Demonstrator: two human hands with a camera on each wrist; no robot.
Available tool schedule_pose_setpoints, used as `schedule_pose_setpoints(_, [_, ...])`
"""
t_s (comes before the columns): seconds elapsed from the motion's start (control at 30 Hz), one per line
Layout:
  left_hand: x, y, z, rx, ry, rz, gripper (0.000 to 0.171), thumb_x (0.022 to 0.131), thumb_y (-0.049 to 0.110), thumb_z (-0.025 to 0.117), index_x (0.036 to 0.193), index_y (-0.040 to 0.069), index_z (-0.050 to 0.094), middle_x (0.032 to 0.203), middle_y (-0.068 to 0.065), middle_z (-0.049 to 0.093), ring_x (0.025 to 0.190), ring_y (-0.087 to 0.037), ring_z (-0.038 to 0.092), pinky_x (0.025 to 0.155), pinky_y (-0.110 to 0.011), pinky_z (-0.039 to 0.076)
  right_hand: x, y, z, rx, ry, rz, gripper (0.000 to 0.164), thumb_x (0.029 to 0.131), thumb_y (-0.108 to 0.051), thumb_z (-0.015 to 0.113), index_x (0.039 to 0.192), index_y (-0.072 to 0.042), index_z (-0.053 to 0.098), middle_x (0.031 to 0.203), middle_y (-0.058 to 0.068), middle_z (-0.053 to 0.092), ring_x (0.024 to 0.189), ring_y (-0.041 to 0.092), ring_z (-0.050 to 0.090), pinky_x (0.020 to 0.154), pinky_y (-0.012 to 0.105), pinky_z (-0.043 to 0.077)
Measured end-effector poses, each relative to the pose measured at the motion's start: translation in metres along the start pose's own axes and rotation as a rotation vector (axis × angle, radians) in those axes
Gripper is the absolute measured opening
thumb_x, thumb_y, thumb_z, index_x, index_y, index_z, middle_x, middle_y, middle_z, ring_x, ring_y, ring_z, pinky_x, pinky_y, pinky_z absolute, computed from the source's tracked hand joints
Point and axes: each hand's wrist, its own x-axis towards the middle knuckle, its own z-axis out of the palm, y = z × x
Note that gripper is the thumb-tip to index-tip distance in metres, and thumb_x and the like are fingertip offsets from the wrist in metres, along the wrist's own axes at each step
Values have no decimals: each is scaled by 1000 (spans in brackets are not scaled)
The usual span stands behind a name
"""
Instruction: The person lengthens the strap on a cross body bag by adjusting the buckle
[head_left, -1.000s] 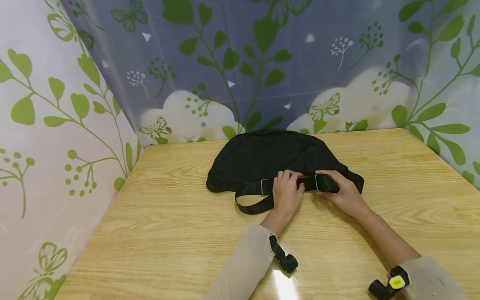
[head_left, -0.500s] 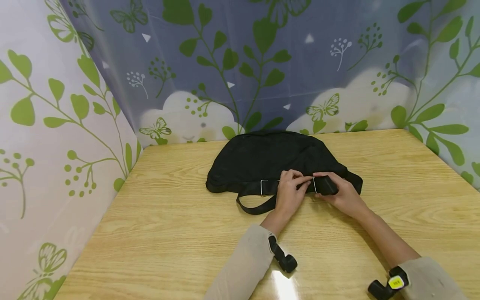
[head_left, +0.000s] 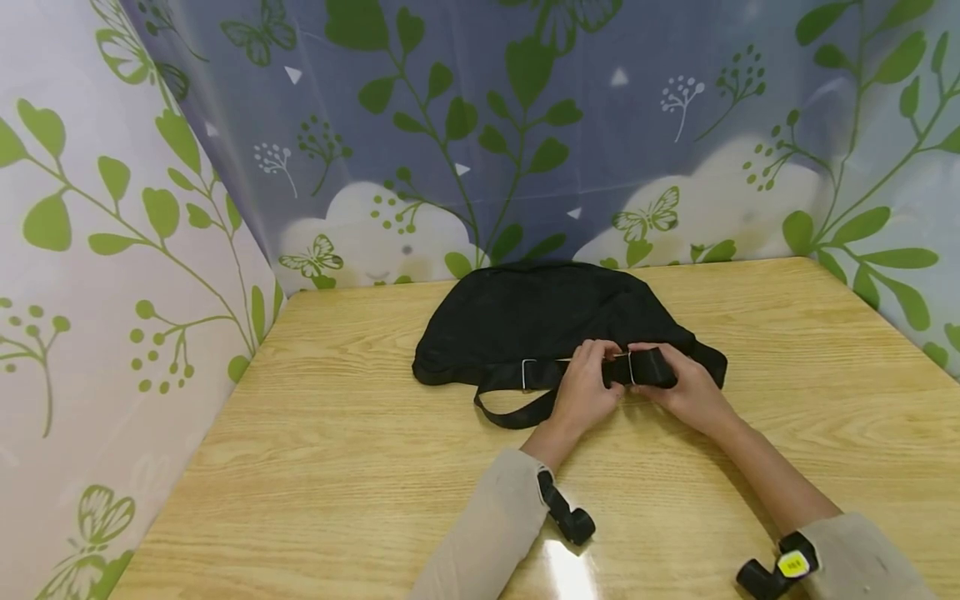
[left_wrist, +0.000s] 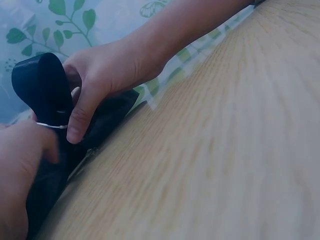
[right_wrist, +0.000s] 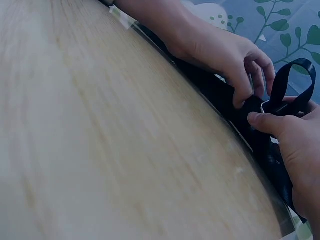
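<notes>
A black half-moon bag (head_left: 543,312) lies on the table, its webbing strap (head_left: 513,420) running along the near edge. My right hand (head_left: 692,392) pinches the strap at a silver metal slider (head_left: 632,367), with the thumb on the webbing right at the metal. Beyond the slider, a doubled strap loop (left_wrist: 41,82) stands up in the left wrist view. My left hand (head_left: 588,390) holds the strap just left of the slider, its thumb below and fingers above. In the right wrist view, this left hand (right_wrist: 227,62) has bent fingers close to the slider.
A second metal buckle (head_left: 524,375) sits farther left on the strap, above a slack curve of webbing. The wood-grain table (head_left: 337,467) meets a leaf-printed backdrop (head_left: 420,108) behind the bag. Each sleeve carries a black wrist strap (head_left: 566,510).
My left hand has slid right along the strap toward the slider, its thumb and fingers spreading apart around the webbing. My right hand stays at the slider; the bag has not moved.
</notes>
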Motion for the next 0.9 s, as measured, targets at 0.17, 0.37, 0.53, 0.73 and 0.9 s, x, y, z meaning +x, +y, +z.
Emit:
schedule_pose_setpoints(0.17, [-1,1,0,47,-137,-2,54,76,16,75,121,9,46,107,-3,46,97,-13,48,83,-17,38,0,-1,0,-32,-19,9,65,65,-1,81,122,-1,51,108,18,60,93,32,59,77,40,46])
schedule_pose_setpoints(0.37, [-1,-2,2,-14,-133,8,48,76,11,75,116,6,47,106,-6,54,96,-16,56,84,-21,41,2,-1,3,34,-54,-75,61,61,3,82,116,2,56,110,15,58,94,21,58,77,24,46])
schedule_pose_setpoints(0.53, [-2,-5,3,-80,-116,33,50,75,14,77,115,6,48,108,-7,57,100,-15,56,86,-20,40,2,-10,0,96,-72,-112,53,65,13,75,114,9,57,113,19,52,98,21,53,82,14,40])
schedule_pose_setpoints(0.73, [-2,-9,2,-188,-137,54,55,70,19,82,113,8,50,106,-3,57,99,-10,55,85,-15,38,7,-44,-11,78,-89,-99,43,67,19,69,109,14,57,107,24,52,93,34,53,84,11,34])
schedule_pose_setpoints(0.9, [-3,-9,1,-184,-132,71,54,70,25,81,109,10,48,107,-3,57,99,-12,55,85,-18,40,3,-21,-5,93,-99,-139,44,68,18,67,110,12,59,112,21,52,102,32,49,89,11,29])
